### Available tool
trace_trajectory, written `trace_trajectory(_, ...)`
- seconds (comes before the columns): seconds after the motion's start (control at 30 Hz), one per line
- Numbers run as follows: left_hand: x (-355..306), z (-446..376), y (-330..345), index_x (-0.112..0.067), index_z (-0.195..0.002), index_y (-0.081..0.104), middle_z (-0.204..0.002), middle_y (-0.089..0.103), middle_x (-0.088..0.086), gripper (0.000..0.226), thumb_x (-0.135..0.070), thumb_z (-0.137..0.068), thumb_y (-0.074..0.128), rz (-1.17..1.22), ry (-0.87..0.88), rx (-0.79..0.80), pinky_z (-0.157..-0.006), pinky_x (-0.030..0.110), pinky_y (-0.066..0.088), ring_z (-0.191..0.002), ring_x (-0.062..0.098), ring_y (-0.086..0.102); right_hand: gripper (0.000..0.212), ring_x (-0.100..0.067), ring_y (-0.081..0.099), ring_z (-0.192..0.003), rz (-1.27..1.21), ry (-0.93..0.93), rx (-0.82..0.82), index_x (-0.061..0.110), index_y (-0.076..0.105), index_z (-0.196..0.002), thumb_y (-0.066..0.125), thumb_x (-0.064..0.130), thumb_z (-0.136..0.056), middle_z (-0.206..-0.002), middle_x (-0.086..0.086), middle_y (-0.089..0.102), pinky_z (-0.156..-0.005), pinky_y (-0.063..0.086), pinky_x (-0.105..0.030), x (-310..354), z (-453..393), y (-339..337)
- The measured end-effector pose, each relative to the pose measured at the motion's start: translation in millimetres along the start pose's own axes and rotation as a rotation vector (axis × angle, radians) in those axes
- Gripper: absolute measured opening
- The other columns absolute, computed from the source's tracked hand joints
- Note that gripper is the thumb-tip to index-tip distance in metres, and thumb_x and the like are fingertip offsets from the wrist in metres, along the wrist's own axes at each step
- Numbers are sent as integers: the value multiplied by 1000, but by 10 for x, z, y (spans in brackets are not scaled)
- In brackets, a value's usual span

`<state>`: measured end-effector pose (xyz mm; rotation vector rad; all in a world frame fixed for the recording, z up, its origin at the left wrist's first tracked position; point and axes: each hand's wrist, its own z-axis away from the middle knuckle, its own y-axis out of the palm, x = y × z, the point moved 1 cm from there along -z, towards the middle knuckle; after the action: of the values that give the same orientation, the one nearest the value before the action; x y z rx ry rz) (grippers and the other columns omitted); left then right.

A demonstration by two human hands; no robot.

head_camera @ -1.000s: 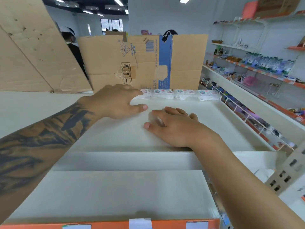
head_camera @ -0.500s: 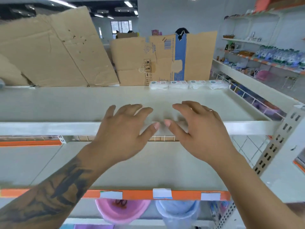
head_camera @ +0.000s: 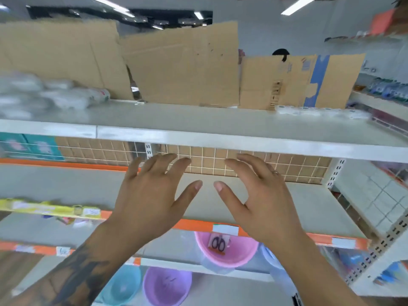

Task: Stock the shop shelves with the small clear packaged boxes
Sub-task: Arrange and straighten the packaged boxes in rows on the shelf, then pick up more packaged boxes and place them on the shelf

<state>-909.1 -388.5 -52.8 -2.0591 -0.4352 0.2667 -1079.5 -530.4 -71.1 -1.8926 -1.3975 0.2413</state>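
Both hands, left hand [head_camera: 145, 195] and right hand [head_camera: 262, 195], have withdrawn from the top shelf [head_camera: 198, 138], grips released, leaving the boxes [head_camera: 320, 111] at its back right corner.

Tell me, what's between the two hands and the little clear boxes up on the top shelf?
In the head view, only the white shelf's front edge and bare shelf top lie between the open hands (left, right) and the row of small clear packaged boxes.

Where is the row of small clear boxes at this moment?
In the head view, the row of small clear boxes lies right on the top shelf, before the blue-striped cardboard.
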Motion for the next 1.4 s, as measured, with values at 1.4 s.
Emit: trace_trajectory(1.4,5256,-1511,-116,-47,-151,38,-159,41,-12,62,-66,-93,53,-126,-364,318,-117,48,27,-144,21,38,80,-38,49,-131,147,-180,598,37,41,-148,65,69,-79,-146,-8,46,-105,45,-47,2700,-4108,3744)
